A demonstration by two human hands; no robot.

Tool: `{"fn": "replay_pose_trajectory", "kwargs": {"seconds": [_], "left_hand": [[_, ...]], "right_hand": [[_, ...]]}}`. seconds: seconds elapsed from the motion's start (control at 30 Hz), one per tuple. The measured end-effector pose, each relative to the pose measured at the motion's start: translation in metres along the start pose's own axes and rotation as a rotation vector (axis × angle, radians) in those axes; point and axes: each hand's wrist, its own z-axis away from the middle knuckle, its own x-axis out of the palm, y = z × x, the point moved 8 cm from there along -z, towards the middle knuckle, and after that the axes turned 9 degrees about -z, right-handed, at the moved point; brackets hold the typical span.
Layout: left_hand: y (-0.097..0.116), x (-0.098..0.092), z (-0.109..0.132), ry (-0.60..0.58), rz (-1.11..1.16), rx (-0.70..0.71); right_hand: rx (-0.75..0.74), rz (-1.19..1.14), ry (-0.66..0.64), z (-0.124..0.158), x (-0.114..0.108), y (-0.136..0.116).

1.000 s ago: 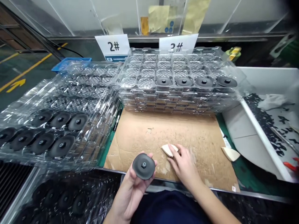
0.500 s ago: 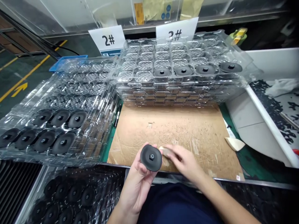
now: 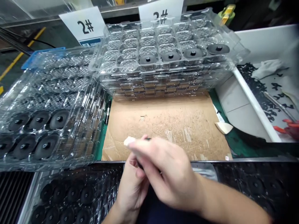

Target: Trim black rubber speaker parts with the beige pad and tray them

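My left hand point(image 3: 133, 188) is closed around a black rounded disc point(image 3: 148, 139) with a central stud. Only slivers of the disc show, since my right hand point(image 3: 167, 171) covers most of it. Closed fingers of the right hand grip a small cream-white piece point(image 3: 129, 141), whose tip sticks out to the left; its kind is unclear. Both hands meet above the front edge of a cardboard sheet point(image 3: 163, 115). Motion blurs the right hand.
Stacked clear plastic trays point(image 3: 144, 87) stand behind the cardboard, several black discs in the top one. More trays point(image 3: 79, 124) with discs are at left. A cream wedge point(image 3: 223, 127) lies at right, beside a white bin point(image 3: 254, 102) holding small black pieces and red-handled pliers point(image 3: 289, 126).
My right hand has moved left and over the disc with the cream-white piece, covering most of the disc. The camera view has shifted, so the trays appear higher and further left.
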Motion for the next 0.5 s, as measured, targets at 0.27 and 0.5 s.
{"fn": "replay_pose_trajectory", "kwargs": {"seconds": [0.27,0.5], "left_hand": [[0.008,-0.002,0.002,0.041,-0.073,0.022],[0.01,0.004,0.004,-0.08,-0.004,-0.04]], "right_hand": [[0.062,-0.016,-0.017,-0.005,-0.003,-0.002],[0.223,0.065,-0.179,0.016,-0.019,0.003]]}}
